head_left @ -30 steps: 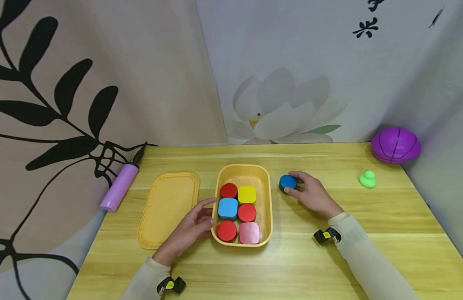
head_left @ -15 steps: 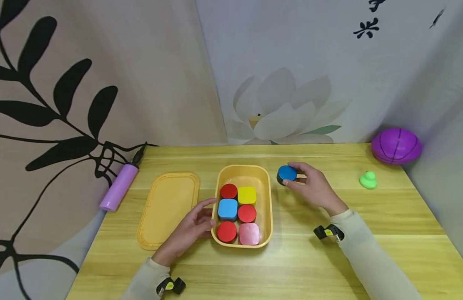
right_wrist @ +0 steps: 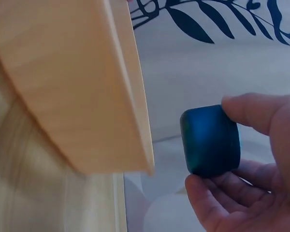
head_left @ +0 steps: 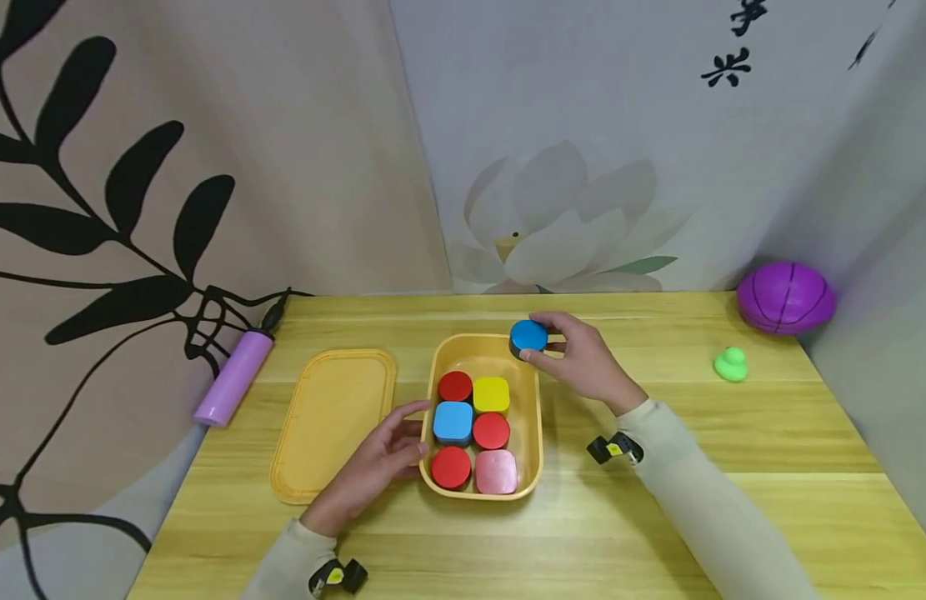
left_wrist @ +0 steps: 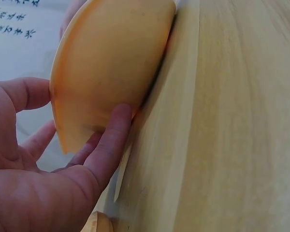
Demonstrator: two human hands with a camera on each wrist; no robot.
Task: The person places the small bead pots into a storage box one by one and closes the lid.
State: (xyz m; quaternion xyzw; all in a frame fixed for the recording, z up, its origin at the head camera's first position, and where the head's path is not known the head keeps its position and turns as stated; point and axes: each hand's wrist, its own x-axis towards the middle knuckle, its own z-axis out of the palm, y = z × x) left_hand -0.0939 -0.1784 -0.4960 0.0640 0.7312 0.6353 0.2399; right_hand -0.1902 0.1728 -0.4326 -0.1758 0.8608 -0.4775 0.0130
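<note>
My right hand (head_left: 586,362) pinches a blue round block (head_left: 528,335) between thumb and fingers, raised above the far right corner of a yellow plastic box (head_left: 539,417). In the right wrist view the same blue block (right_wrist: 210,140) appears beside the box's outer wall (right_wrist: 77,96), apart from it. My left hand (head_left: 376,462) rests against the box's left side, its fingers fairly straight. The left wrist view has the left thumb (left_wrist: 113,140) on the outer wall and a fingertip at the rim. Inside the box lie red round blocks (head_left: 491,431), a yellow block (head_left: 491,394), a light blue block (head_left: 452,422) and a pink block (head_left: 496,472).
A flat yellow lid (head_left: 335,417) lies left of the box on the wooden table (head_left: 583,542). Farther left is a purple cylinder with a black tip (head_left: 236,379). A green toy duck (head_left: 731,364) and a purple ball (head_left: 787,298) are at the right.
My right hand has lifted the blue block off the table and carried it left, over the box's far right corner. The left hand has stayed at the box's side.
</note>
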